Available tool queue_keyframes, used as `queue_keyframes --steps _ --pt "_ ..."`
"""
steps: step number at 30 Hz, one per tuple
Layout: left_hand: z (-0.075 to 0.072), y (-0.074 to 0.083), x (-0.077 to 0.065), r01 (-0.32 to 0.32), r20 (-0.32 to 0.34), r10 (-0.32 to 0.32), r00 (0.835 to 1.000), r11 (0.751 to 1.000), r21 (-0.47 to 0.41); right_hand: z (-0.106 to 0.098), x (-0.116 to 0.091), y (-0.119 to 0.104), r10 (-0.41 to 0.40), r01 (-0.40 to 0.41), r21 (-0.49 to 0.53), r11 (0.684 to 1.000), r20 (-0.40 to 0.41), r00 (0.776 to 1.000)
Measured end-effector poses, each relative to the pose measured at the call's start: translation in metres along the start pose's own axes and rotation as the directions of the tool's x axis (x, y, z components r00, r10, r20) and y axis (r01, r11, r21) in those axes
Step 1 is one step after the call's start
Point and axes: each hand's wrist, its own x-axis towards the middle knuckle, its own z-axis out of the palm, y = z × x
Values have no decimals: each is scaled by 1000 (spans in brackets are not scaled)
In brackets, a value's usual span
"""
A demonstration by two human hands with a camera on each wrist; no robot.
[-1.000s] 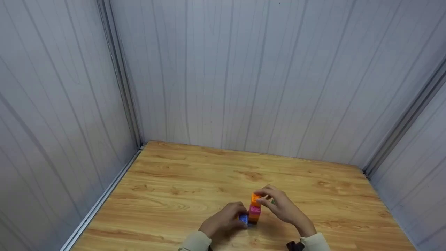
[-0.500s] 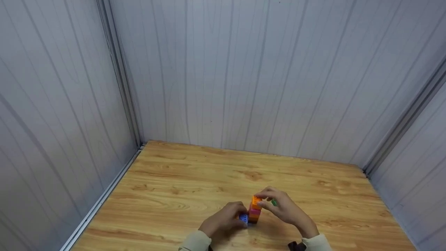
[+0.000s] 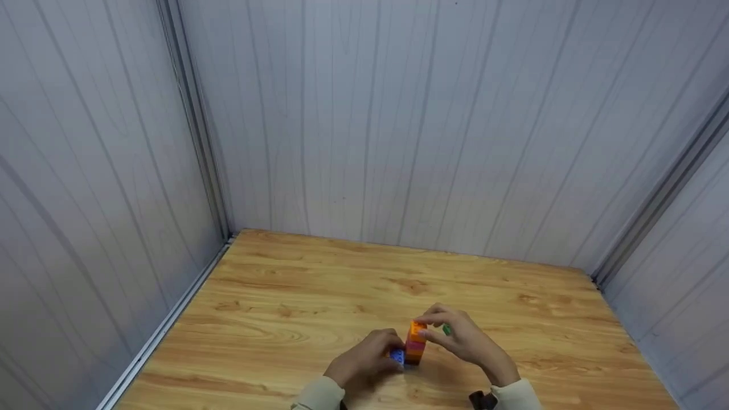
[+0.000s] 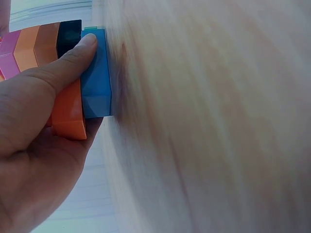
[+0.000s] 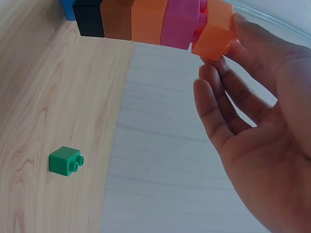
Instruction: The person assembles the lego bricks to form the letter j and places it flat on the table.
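A tower of toy building bricks stands on the table. From the bottom it shows a blue brick (image 4: 97, 80), a black brick (image 5: 89, 18), a brown brick (image 5: 117, 19), an orange brick (image 5: 148, 20) and a pink brick (image 5: 181, 23). My right hand (image 3: 462, 337) pinches another orange brick (image 5: 214, 30) at the top; it sits tilted on the pink one, whose studs show in a gap. My left hand (image 3: 367, 357) grips the base, thumb on the blue brick; a further orange brick (image 4: 69, 114) lies beside the tower within that grip.
A loose green brick (image 5: 63, 161) lies on the wooden table (image 3: 285, 296), beyond my right hand and partly hidden by it in the head view. White panel walls (image 3: 364, 125) enclose the table at the back and sides.
The top orange brick has come down a little over the pink brick, covering its studs in the head view. My right hand shifted slightly with it; my left hand stays put.
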Motion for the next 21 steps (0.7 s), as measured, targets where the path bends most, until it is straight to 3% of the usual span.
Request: queue_keyframes --steps 7,11,13,21 --pt "4 -11 3 -58 -3 58 998 998 -3 -4 2 -2 -23 24 -12 1000 12 1000" --pt "4 -9 3 -16 1 16 1000 1000 -27 -6 4 -4 -34 34 -19 999 23 999" --pt "-2 0 1 21 9 -21 1000 998 -60 -7 5 -4 -42 43 -23 999 24 999" --pt "0 2 1 19 7 -19 1000 999 -31 -9 5 -7 -62 63 -48 997 40 997"
